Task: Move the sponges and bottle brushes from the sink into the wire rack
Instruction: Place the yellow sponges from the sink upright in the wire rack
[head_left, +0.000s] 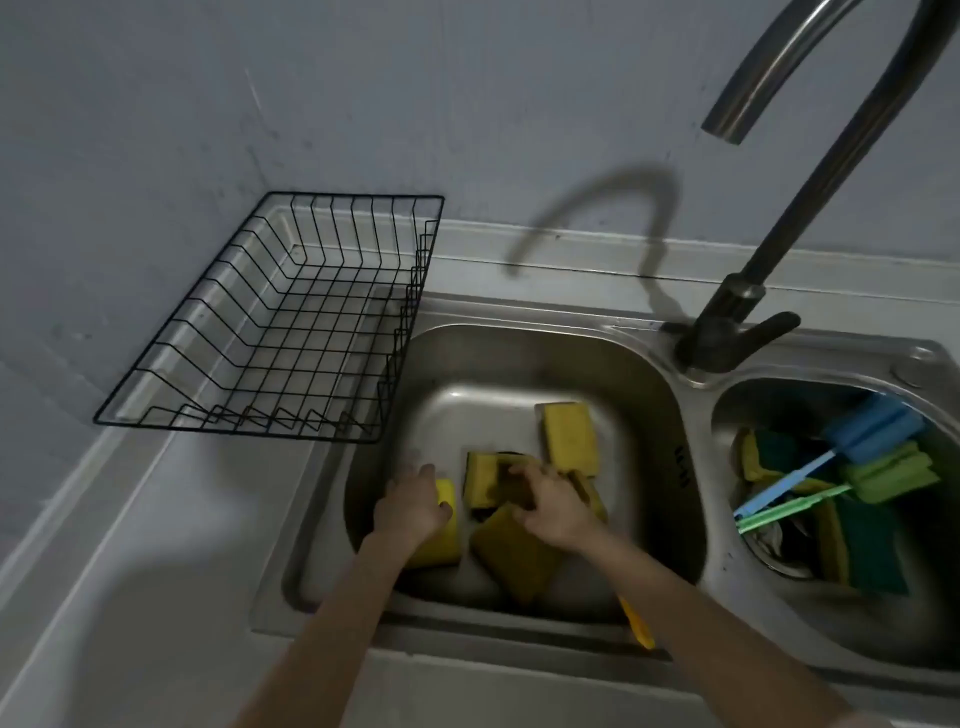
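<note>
Black faucet beside possibly crowded sink

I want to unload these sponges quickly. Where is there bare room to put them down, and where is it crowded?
The wire rack holds nothing. The counter in front of it, left of the sink, is bare too. Both basins are crowded: yellow sponges under the left hand and right hand, brushes and more sponges at right.

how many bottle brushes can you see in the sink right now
2, both in the right basin: the blue brush lies across the sponge pile, and the green brush lies just beside it, handles pointing left. More may be hidden under the sponges.
</note>
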